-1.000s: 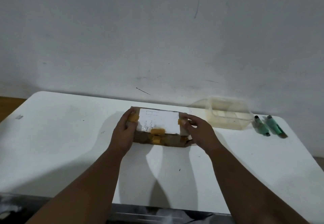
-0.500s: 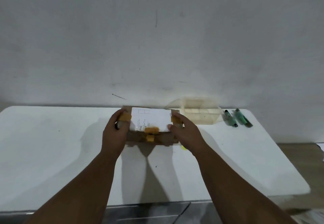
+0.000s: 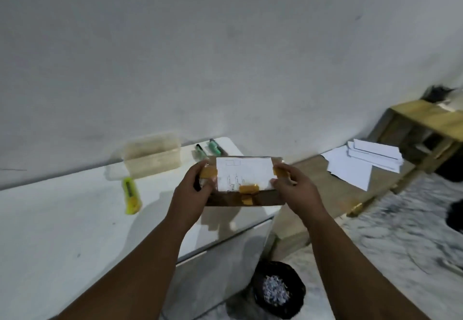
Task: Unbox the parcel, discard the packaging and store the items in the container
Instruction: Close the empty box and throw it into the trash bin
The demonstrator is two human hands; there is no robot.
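A brown cardboard parcel [image 3: 244, 194] with a white label and yellow tape strips hangs in the air over the right end of the white table [image 3: 62, 232]. My left hand [image 3: 191, 194] grips its left end and my right hand [image 3: 297, 190] grips its right end. The clear plastic container [image 3: 152, 155] stands by the wall at the back of the table. A yellow utility knife [image 3: 130, 195] lies on the table in front of the container.
Two green markers [image 3: 209, 148] lie right of the container. A black bin [image 3: 276, 291] with shredded paper stands on the floor below the table's right end. White papers [image 3: 360, 164] lie on a low wooden ledge, with a wooden stand [image 3: 426, 124] beyond.
The parcel has been lifted off the table and carried right, past the table's end. My view swung right, bringing the bin, papers and yellow knife into sight.
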